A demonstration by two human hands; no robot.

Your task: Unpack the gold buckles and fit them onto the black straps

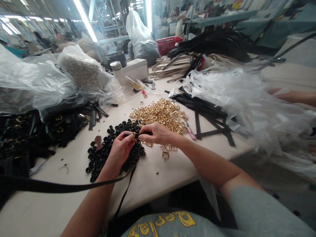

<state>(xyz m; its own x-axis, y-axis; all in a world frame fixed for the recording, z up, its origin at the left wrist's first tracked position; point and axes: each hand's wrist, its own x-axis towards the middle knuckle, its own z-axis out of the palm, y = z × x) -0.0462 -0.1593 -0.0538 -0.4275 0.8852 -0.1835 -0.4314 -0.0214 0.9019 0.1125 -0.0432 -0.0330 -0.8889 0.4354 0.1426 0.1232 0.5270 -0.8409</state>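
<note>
Over the heap of small black rings, my left hand point(121, 147) pinches a thin black strap point(127, 134). A small gold buckle point(134, 134) sits on the strap between my two hands. My right hand point(156, 133) is closed on the strap's other side, fingers and thumb pressed together. The black rings point(111, 148) lie below and left of my hands. Just behind my right hand is a pile of gold buckles point(160, 113). A long black band point(74, 186) runs from the left past my left forearm; where it ends is hidden.
Finished-looking black straps with gold buckles point(17, 141) are heaped at left under plastic bags point(32, 79). Pink-handled snips point(191, 131) lie right of the buckles. Black strips point(212, 115) and clear plastic point(234, 95) cover the right side. Another person's arm point(293, 97) reaches in there.
</note>
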